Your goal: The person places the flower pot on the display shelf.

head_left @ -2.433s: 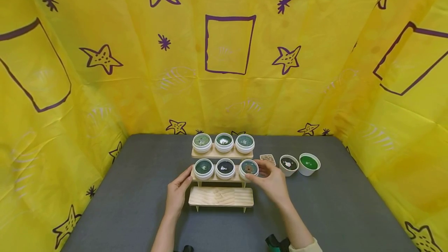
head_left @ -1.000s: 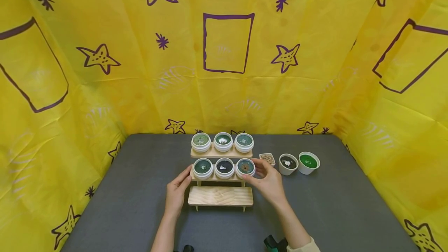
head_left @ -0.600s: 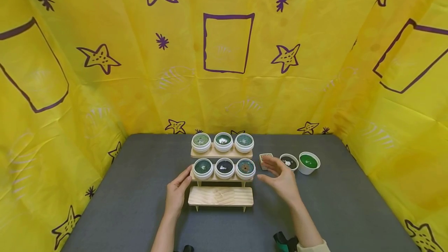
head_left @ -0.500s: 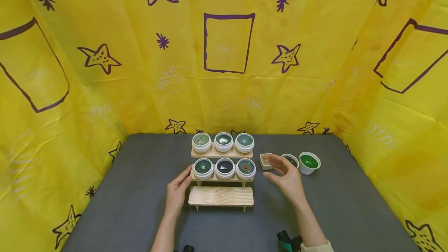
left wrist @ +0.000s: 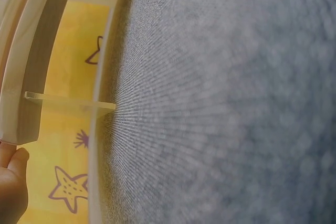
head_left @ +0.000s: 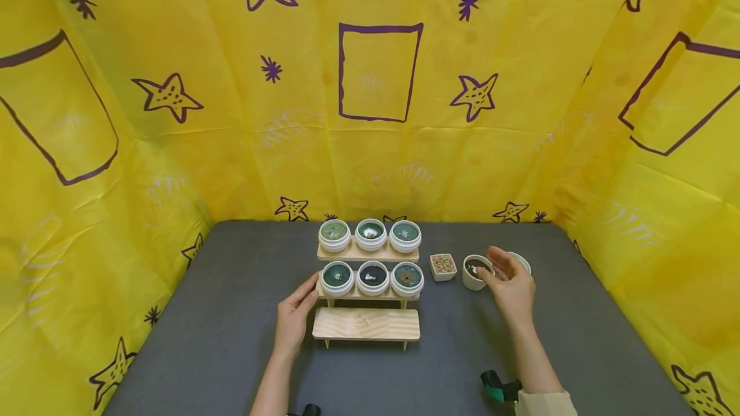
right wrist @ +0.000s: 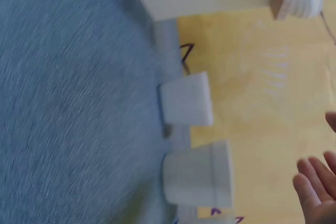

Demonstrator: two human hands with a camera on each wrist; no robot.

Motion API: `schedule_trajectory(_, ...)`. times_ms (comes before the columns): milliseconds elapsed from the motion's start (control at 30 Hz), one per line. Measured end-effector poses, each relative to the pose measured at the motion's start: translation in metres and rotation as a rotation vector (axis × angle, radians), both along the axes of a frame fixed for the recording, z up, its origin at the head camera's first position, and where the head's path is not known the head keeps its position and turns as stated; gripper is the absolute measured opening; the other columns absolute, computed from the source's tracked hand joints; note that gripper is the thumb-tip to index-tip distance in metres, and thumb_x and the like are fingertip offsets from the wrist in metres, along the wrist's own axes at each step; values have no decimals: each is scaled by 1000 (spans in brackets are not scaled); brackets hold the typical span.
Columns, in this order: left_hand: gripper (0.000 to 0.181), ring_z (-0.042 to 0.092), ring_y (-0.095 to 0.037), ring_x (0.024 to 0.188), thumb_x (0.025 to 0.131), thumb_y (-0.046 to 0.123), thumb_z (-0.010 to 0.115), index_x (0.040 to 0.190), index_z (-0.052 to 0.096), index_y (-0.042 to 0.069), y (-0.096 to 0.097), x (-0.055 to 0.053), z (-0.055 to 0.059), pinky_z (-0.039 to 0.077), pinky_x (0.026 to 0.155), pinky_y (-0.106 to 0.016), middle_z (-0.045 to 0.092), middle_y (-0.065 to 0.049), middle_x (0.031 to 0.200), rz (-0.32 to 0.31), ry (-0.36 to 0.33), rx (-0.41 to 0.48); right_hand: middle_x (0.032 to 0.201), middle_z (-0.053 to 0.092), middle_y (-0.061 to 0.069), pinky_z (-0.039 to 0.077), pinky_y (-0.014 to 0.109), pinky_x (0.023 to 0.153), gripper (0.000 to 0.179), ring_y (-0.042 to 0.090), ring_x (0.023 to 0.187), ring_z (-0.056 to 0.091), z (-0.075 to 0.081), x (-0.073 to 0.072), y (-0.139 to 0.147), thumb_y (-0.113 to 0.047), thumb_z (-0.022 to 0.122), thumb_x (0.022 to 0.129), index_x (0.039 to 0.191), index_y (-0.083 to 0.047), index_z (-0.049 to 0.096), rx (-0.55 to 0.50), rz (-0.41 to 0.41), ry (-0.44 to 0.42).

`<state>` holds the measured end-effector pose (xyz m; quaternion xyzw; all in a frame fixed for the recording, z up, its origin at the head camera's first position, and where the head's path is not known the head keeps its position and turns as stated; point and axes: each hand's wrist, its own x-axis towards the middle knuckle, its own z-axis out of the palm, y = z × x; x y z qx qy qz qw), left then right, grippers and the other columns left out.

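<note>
My left hand (head_left: 293,323) grips the left end of the middle tier of a wooden step stand (head_left: 366,324); its fingertips also show against the board end (left wrist: 21,129) in the left wrist view. Three white bowls with green or dark fillings sit on this tier, the right bowl (head_left: 407,278) having a brown patch. Three more bowls (head_left: 370,235) stand on the upper tier; the front one is bare. My right hand (head_left: 513,291), fingers spread and holding nothing, hovers over a white cup with dark contents (head_left: 473,281). It mostly hides the green-filled cup (head_left: 524,261).
A small square dish of tan grains (head_left: 443,266) stands between the stand and the cups. Yellow patterned cloth (head_left: 370,159) rises around the grey table (head_left: 231,339). Black wrist gear (head_left: 500,387) shows at the right forearm.
My right hand has let go of the right bowl on the middle tier, which shifted slightly left. It has then moved right, past the grain dish, to the cups. My left hand stays put.
</note>
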<state>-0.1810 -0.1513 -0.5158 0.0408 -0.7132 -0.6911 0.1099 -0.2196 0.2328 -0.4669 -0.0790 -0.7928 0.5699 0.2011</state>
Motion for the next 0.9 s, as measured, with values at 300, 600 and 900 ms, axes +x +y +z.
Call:
schedule_trajectory(300,39,51,16,117,99,5,55,137,56,-1,1,1,0,39,101,-2,55,-16,143,-4,8,5,129,66,19,49,12,99,53,3,107,61,-17,-12,19,-4,79,80,130,-5,62,16,-233,12)
schedule_trajectory(600,39,51,16,117,99,5,55,137,56,0,1,1,1,39,100,-2,55,-16,142,-5,7,3,142,55,22,42,49,114,65,38,133,51,-31,-19,42,-2,78,77,138,0,54,-22,-284,-51)
schedule_trajectory(900,39,51,16,117,98,5,55,137,56,0,1,0,1,39,100,-2,55,-16,142,1,9,0,138,53,28,44,44,109,73,41,131,51,-46,-24,52,-7,82,75,140,3,50,54,-321,-96)
